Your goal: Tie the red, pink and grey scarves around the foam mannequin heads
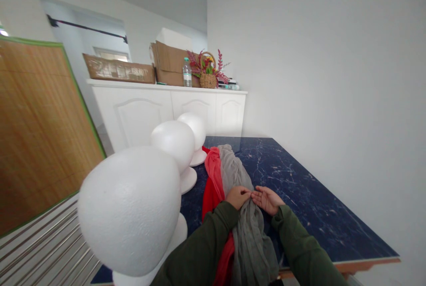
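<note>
A long grey scarf (pixel 234 168) of thin, crinkled cloth lies lengthwise over the dark blue table and hangs past its near edge. My left hand (pixel 237 197) rests on it, thumb and fingers pinched together at the cloth. Opposite, my right hand (pixel 267 200) is turned palm up, fingers stretched out, with the tips meeting the scarf's right side close to the left fingertips. A coral-pink scarf (pixel 214 168) and a red scarf (pixel 209 197) lie alongside on the left, partly hidden by the grey one and my left sleeve.
Three white foam mannequin heads (pixel 129 210) stand in a row left of the scarves. The blue marbled table (pixel 313 210) reaches the wall on the right. Beyond stands a white cabinet (pixel 143 117) bearing cardboard boxes, a water bottle (pixel 187 73) and a flower basket (pixel 208 81).
</note>
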A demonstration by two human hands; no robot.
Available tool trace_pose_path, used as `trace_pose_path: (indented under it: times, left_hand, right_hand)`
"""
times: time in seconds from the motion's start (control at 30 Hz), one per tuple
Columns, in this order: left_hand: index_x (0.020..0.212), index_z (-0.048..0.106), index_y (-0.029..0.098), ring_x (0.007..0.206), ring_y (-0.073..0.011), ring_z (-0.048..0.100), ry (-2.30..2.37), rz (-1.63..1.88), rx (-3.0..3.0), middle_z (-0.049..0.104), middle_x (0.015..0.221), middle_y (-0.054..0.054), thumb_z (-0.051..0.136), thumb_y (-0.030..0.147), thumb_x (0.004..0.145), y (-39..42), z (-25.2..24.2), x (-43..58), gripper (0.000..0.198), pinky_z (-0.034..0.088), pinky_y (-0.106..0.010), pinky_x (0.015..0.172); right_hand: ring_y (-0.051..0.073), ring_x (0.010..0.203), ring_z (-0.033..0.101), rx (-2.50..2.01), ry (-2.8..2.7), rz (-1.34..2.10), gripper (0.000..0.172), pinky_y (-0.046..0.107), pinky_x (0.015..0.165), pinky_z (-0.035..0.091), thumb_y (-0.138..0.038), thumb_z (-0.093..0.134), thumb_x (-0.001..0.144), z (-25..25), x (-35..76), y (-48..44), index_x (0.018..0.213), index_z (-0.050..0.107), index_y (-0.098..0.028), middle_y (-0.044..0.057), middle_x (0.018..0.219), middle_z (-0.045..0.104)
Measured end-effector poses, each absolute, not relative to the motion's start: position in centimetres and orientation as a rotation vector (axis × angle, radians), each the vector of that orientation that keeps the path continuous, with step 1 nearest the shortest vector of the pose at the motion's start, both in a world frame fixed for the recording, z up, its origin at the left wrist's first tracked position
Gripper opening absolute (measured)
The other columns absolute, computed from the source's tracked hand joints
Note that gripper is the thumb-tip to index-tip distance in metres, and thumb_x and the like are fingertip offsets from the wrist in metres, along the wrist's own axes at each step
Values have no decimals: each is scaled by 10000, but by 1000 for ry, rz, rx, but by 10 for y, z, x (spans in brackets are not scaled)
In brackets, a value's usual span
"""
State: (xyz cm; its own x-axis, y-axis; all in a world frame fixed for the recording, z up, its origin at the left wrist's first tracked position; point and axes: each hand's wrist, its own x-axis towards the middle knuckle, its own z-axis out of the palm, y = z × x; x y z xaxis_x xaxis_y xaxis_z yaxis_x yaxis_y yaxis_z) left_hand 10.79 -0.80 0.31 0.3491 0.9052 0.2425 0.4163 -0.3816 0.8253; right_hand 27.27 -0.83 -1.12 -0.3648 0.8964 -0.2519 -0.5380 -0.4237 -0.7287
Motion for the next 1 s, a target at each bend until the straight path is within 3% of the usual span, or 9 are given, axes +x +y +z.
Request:
trace_pose_path:
  times: [1.0]
  left_hand:
    - [731, 662, 127, 701, -136, 586, 1102, 918, 1987, 664, 726, -21, 473, 259, 700, -7, -1, 109, 232, 429, -222, 669]
  right_hand:
    - [116, 553, 604, -860, -687, 1848, 29, 216, 533, 460, -162, 464, 769, -3, 266, -16, 790, 481, -172, 15, 591, 615]
